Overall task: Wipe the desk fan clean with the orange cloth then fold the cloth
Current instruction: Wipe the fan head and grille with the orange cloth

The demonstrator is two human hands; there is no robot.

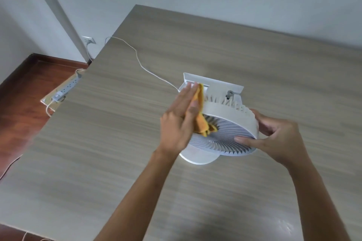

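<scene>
A white desk fan stands on the wooden table, its round grille tilted up toward me and its round base showing below. My left hand presses the orange cloth flat against the fan's left side, fingers stretched out over it; part of the cloth hangs onto the grille. My right hand grips the fan's right rim, thumb on the grille edge and fingers behind the housing.
The fan's white cable runs across the table to its far left edge. A power strip lies on a board on the dark wooden floor at the left, below a wall socket. White walls stand behind.
</scene>
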